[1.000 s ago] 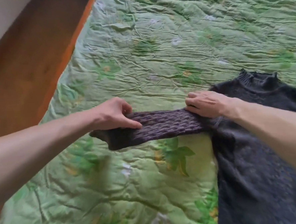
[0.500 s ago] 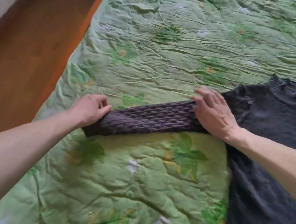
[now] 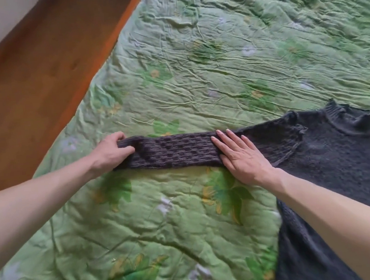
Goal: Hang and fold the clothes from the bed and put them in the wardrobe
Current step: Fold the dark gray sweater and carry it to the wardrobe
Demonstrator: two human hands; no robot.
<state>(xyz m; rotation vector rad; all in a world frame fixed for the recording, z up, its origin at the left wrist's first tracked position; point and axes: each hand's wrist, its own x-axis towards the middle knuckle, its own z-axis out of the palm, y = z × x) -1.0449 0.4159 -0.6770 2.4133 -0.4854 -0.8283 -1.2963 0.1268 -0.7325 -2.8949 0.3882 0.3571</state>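
Dark knitted sweater [image 3: 332, 156] spread flat at right of frame on the bed [image 3: 197, 74], sleeve [image 3: 176, 151] stretched out toward the left. Left hand [image 3: 111, 153] clenched around the cuff end; right hand [image 3: 241, 158] laid flat on the sleeve near the shoulder — fingers straight. Green floral quilt beneath; wooden floor [image 3: 35, 84] at upper left.

A bed [image 3: 197, 74] under a wrinkled green floral quilt [image 3: 163, 227] carries a dark knitted sweater [image 3: 332, 163], its sleeve [image 3: 176, 151] stretched flat toward the bed's wooden edge [image 3: 101, 65].
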